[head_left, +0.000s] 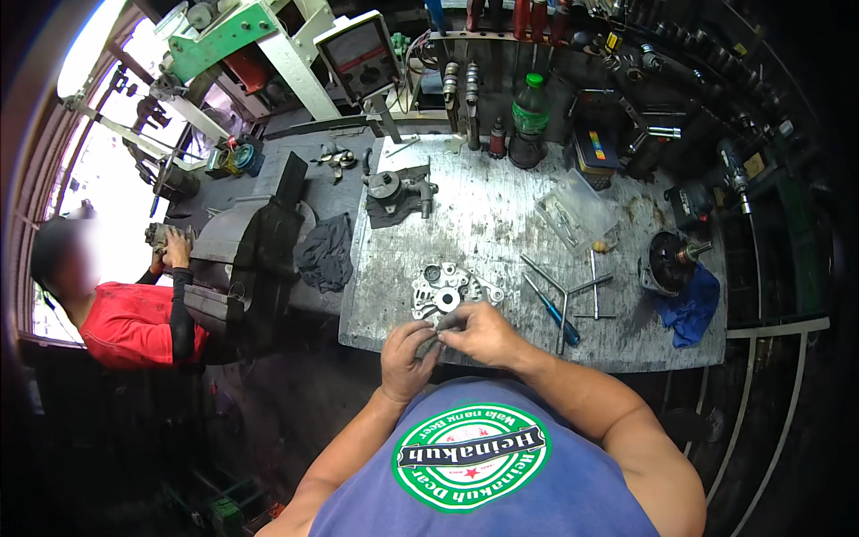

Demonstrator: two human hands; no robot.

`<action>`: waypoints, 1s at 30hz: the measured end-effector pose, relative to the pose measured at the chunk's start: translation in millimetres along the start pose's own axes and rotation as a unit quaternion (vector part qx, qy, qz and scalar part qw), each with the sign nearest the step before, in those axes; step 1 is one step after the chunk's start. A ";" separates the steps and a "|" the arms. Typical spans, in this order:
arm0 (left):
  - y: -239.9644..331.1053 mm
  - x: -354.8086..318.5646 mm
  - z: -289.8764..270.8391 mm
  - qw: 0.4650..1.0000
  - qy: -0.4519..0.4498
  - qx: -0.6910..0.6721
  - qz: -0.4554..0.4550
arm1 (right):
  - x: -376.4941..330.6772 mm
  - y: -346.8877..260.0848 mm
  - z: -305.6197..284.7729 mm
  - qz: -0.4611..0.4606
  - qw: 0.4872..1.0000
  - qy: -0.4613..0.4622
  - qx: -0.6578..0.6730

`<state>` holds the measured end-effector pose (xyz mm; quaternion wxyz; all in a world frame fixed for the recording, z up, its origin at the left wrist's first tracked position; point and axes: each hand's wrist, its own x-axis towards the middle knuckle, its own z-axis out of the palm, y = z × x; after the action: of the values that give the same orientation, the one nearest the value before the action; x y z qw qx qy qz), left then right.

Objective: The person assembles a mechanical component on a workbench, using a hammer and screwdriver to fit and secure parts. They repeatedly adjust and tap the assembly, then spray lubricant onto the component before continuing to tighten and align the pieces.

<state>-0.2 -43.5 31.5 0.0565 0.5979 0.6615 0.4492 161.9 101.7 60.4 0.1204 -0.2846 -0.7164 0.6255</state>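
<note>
Blue, green-printed shirt (573,474) foremost, a person's left hand (409,360) and right hand (486,336) bunch fingertips together, anything pinched indiscernible; just beyond, nearer the right, lies a silver, round-holed metal casting (462,289).

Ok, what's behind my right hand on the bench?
Beyond your right hand, a silvery metal housing with round openings shows. The hand partly covers its near edge; that bit can't be seen.

Low centre, anything pinched between left hand (410,360) and right hand (483,335) is too small to tell; the right hand hides part of the metal housing (457,288); far left, the co-worker's face (79,255) is blurred; the top edge cuts off red-handled tools (539,18).
</note>
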 end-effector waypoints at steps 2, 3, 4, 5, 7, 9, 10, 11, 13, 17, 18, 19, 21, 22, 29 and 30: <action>-0.8 -0.4 -10.7 0.999 0.009 -0.026 -0.023 | 2.6 -5.4 12.6 0.054 0.997 0.024 0.056; -2.7 1.2 -13.9 0.999 0.019 -0.027 -0.022 | 3.6 -7.3 15.2 0.076 0.995 0.016 0.057; -4.0 2.0 -17.1 0.999 0.020 -0.038 0.002 | 3.8 -9.3 16.7 0.107 0.992 0.024 0.055; -5.7 2.8 -20.7 0.999 0.008 -0.045 0.005 | 4.1 -11.0 17.3 0.111 0.993 0.019 0.048; -8.3 4.8 -24.8 0.999 -0.002 -0.048 0.014 | 4.7 -14.3 16.1 0.117 0.993 0.008 0.033; -12.5 10.1 -25.1 0.999 -0.006 -0.039 0.020 | 7.0 -16.4 16.1 0.116 0.993 0.013 0.031; -13.7 11.6 -25.6 0.998 -0.006 -0.045 0.032 | 7.3 -16.9 17.9 0.114 0.993 0.017 0.041; -14.8 13.1 -25.5 0.998 -0.013 -0.048 0.036 | 8.1 -16.9 18.9 0.110 0.992 0.026 0.056; -17.0 16.6 -23.1 0.998 -0.013 -0.053 0.020 | 7.3 -15.0 19.6 0.105 0.993 0.030 0.049; -19.8 21.7 -7.3 0.995 0.035 -0.046 -0.081 | -3.4 -7.4 1.7 0.054 0.996 0.076 -0.015; -20.7 23.1 -3.1 0.992 0.050 -0.037 -0.111 | -6.9 -5.9 -8.4 0.063 0.994 0.092 0.000; -21.1 23.3 -0.2 0.990 0.041 -0.026 -0.130 | -11.4 -4.6 -21.5 0.065 0.991 0.112 -0.013; -20.6 22.7 5.6 0.987 0.048 -0.025 -0.152 | -20.3 -2.5 -45.8 0.080 0.984 0.160 0.015; -19.5 22.2 8.8 0.985 0.051 -0.028 -0.164 | -25.0 -1.0 -58.9 0.076 0.983 0.168 0.017; -11.8 15.0 29.8 0.937 0.110 -0.073 -0.322 | -29.0 39.1 -175.0 0.010 0.926 0.338 -0.170; -12.0 12.9 32.4 0.924 0.124 -0.109 -0.345 | -23.0 48.3 -196.2 0.002 0.900 0.380 -0.213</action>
<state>7.2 -14.1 10.4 0.1901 0.2621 0.7757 0.5417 296.6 253.9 55.0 0.3188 -0.5206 -0.7320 0.3026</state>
